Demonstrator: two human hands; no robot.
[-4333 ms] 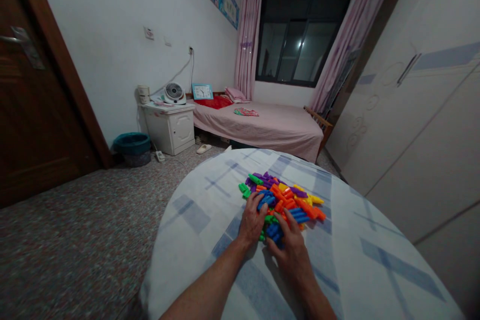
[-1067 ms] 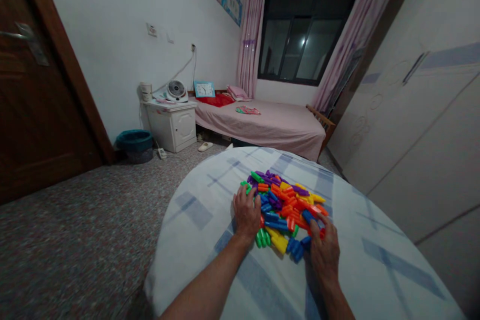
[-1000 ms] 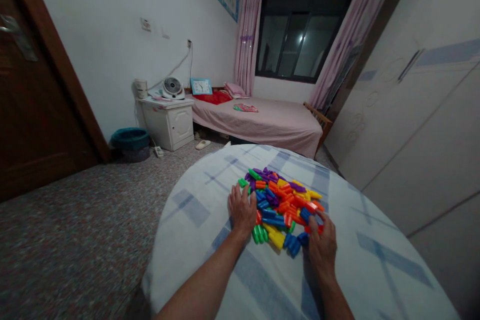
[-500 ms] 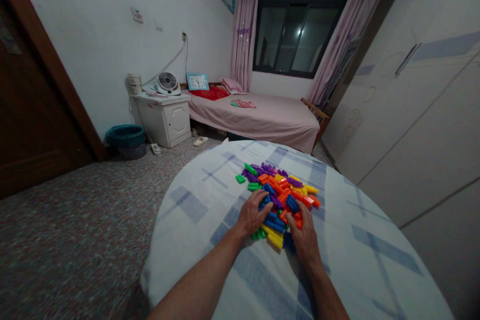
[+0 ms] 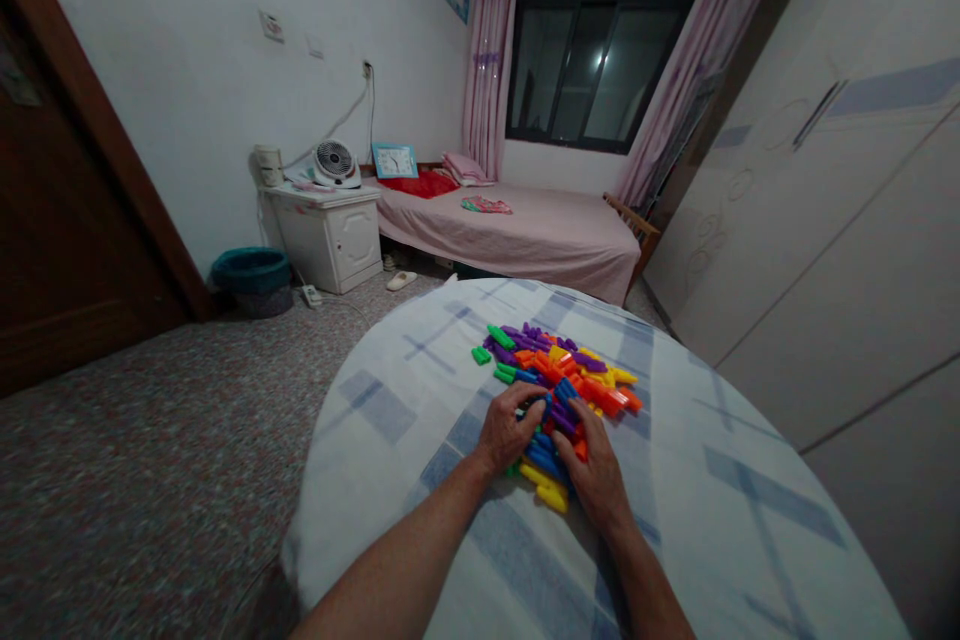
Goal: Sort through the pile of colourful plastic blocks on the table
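Note:
A heap of small plastic toy building pieces in orange [image 5: 604,394], purple [image 5: 589,360], yellow [image 5: 551,492], green [image 5: 500,337] and blue lies on the cloth-covered table [image 5: 720,480]. On the heap's left side, my left hand [image 5: 506,430] is closed, thumb and fingers curled around a blue piece [image 5: 535,412] that is partly hidden. My right hand [image 5: 596,468] is at the right of the heap, its fingertips on another blue piece [image 5: 566,391]. The two hands are close together, with blue and purple pieces between them.
A pink-covered bed [image 5: 517,225] stands beyond the round table. At left are a white cabinet [image 5: 322,235] with a fan [image 5: 336,163] on it and a teal bin [image 5: 251,270]. A pale wardrobe [image 5: 810,220] stands at right.
My right hand has moved left toward my left hand, and the blue piece at its fingertips has shifted with it. My left hand has curled in more; nearby pieces have moved slightly.

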